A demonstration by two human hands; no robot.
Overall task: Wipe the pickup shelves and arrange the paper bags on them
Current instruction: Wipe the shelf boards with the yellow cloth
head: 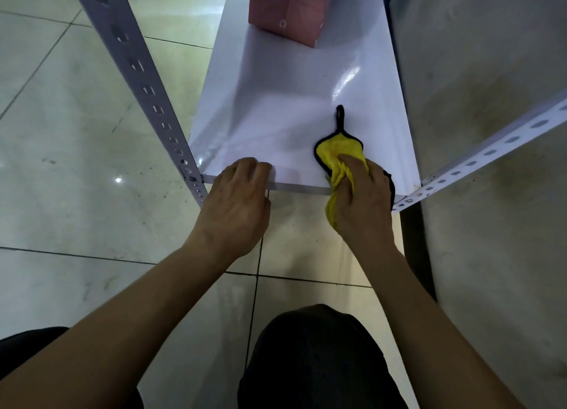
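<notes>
A white shelf board (276, 108) runs away from me between two slotted metal posts. My right hand (362, 200) grips a yellow cloth (337, 151) with a black hem and hanging loop, bunched at the shelf's near right corner. Part of the cloth hangs below the front edge. My left hand (236, 203) rests on the shelf's near edge towards the left, its fingers bent over the rim. A pink paper bag (288, 12) stands at the far end of the shelf, its top cut off by the frame.
A slotted grey post (138, 71) rises at the left of the shelf, and a slotted rail (491, 154) crosses at the right. A pale wall (491, 71) lies to the right. Glossy floor tiles (61, 132) lie around me, and my dark-clothed knees show at the bottom.
</notes>
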